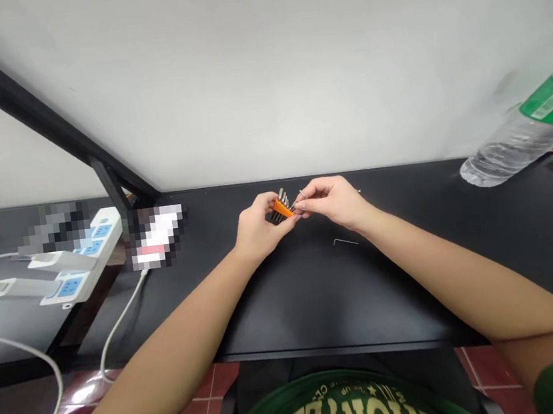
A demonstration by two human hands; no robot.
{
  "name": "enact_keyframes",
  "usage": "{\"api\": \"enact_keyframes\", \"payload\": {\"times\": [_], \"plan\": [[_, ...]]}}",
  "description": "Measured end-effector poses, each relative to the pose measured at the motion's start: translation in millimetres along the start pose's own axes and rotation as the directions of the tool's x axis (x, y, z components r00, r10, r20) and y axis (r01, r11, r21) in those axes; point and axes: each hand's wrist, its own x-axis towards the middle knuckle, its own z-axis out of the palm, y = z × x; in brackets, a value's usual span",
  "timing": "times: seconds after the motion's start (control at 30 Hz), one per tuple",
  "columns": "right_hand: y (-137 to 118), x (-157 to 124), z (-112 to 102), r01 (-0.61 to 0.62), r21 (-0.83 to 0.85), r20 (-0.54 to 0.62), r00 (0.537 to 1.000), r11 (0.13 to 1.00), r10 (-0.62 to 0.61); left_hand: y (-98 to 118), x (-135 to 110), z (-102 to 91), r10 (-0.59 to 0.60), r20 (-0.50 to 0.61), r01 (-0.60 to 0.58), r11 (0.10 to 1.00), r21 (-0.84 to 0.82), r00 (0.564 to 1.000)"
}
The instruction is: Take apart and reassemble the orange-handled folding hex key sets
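Observation:
In the middle of the head view, my left hand (pixel 253 228) is closed around an orange hex key holder (pixel 283 208). Several silver hex keys (pixel 283 197) stick out of the holder's upper side, and dark ends show below it. The thumb and fingers of my right hand (pixel 339 200) pinch a thin hex key (pixel 297 202) at the holder's right end; my fingertips hide most of it. Lying on the black desk below my right hand is a small L-shaped hex key (pixel 346 241). A tiny bit of metal (pixel 359 191) shows just beyond my right wrist.
A clear plastic bottle (pixel 505 145) with a green label leans at the right. On the left are a white power strip (pixel 107 222) with plugged-in chargers, a blurred-out phone-like object (pixel 161 231) and a white cable (pixel 123 316). A black slanted frame (pixel 43 114) rises behind them.

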Motion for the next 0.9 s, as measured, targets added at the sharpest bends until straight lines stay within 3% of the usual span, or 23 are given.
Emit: {"api": "enact_keyframes", "payload": {"times": [0.23, 0.43, 0.53, 0.7, 0.9], "plan": [[-2.4, -8.1, 15.2, 0.025, -0.188, -0.167, 0.984, 0.982, -0.057, 0.0, -1.6, -1.4, 0.006, -0.030, -0.002, 0.992, 0.124, 1.000], [5.0, -12.2, 31.2, -0.017, -0.168, -0.276, 0.961, 0.986, -0.030, 7.2, -2.3, -2.2, 0.054, -0.024, -0.044, 0.950, 0.308, 0.998], [8.5, -11.4, 32.6, -0.016, -0.094, -0.279, 0.960, 0.995, -0.011, 9.3, -1.7, -2.3, 0.100, -0.034, -0.081, 0.932, 0.354, 0.994], [5.3, -10.2, 28.2, -0.075, 0.136, -0.151, 0.984, 0.988, 0.096, 8.7, -1.9, -5.3, 0.080, -0.045, -0.065, 0.960, 0.274, 0.996], [3.7, -12.8, 31.5, -0.213, 0.505, -0.044, 0.962, 0.837, 0.271, 6.8, -1.3, -7.0, 0.054, -0.040, -0.043, 0.967, 0.251, 0.998]]}}
